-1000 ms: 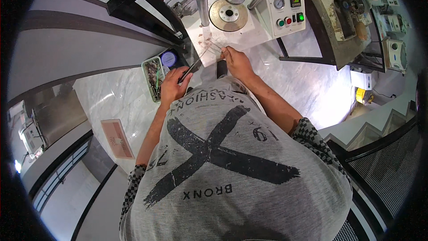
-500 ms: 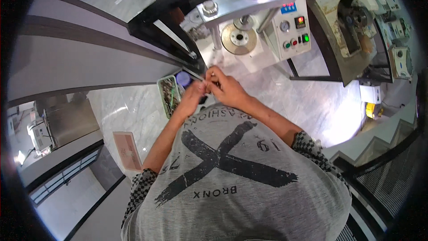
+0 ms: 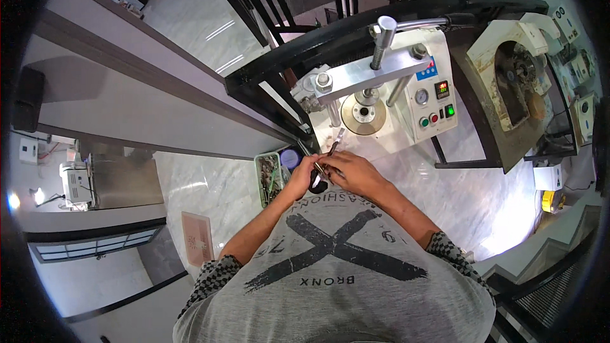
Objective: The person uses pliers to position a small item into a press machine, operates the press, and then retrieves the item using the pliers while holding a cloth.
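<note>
In front of my shirt, my left hand (image 3: 302,180) and my right hand (image 3: 354,172) are brought together, both with fingers closed. A slim tool (image 3: 337,142) with a dark shaft and pale flat tip sticks up from the fingers of my right hand. Small dark and shiny parts show between the hands, but what my left fingers grip is too small to make out. Just beyond stands a white press (image 3: 365,142) with a metal crossbar, a screw and a round metal disc (image 3: 363,115) under it.
Left of my hands are a green-rimmed tray (image 3: 258,174) of small items and a jar with a purple lid (image 3: 290,159). The press's control panel (image 3: 433,98) has lit displays. A stained machine (image 3: 499,98) stands to the right; a grey wall (image 3: 152,101) runs along the left.
My view has tilted, so the press and my hands sit lower in the picture. My hands stay together, and the slim tool now shows above the fingers.
</note>
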### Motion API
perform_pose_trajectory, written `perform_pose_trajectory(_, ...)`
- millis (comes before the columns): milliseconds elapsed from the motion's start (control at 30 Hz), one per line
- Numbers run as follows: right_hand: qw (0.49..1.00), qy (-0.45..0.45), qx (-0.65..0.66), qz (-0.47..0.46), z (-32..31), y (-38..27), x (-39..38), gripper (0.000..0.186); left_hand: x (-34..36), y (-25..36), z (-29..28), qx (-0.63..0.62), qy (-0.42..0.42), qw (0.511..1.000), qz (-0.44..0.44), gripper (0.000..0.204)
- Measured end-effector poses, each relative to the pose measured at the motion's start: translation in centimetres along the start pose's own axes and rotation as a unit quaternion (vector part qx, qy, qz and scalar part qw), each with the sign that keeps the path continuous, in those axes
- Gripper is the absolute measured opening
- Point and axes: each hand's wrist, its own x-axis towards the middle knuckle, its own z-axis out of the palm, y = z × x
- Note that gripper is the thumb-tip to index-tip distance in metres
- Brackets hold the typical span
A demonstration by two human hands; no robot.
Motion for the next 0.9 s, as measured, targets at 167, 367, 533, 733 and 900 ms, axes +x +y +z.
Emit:
perform_pose_trajectory(167, 0.997, 0.035, -0.045, -0.043, 1.4, 1.7, 0.2, 0.033, -0.5, 0.1, 1.1, 0.034, 0.047, 0.998, -0.008, 0.044)
perform_pose_trajectory(367, 0.995, 0.013, -0.051, -0.088, 0.1, 1.7, 0.7, 0.033, -0.8, 0.1, 0.8, 0.104, 0.103, 0.989, 0.025, 0.046)
perform_pose_trajectory(533, 0.987, 0.063, -0.076, -0.130, -1.7, 1.0, 1.8, 0.040, -2.9, 6.4, 4.9, -0.039, 0.027, 0.998, 0.032, 0.051)
perform_pose_trajectory(733, 0.972, 0.070, -0.133, -0.182, -3.6, 3.1, 2.1, 0.035, -2.7, 7.4, 5.5, -0.013, 0.030, 0.999, 0.026, 0.054)
perform_pose_trajectory(900, 0.970, 0.084, -0.113, -0.199, -4.4, 4.4, 0.9, 0.033, -3.9, 8.7, 7.8, 0.037, 0.031, 0.998, -0.044, 0.057)
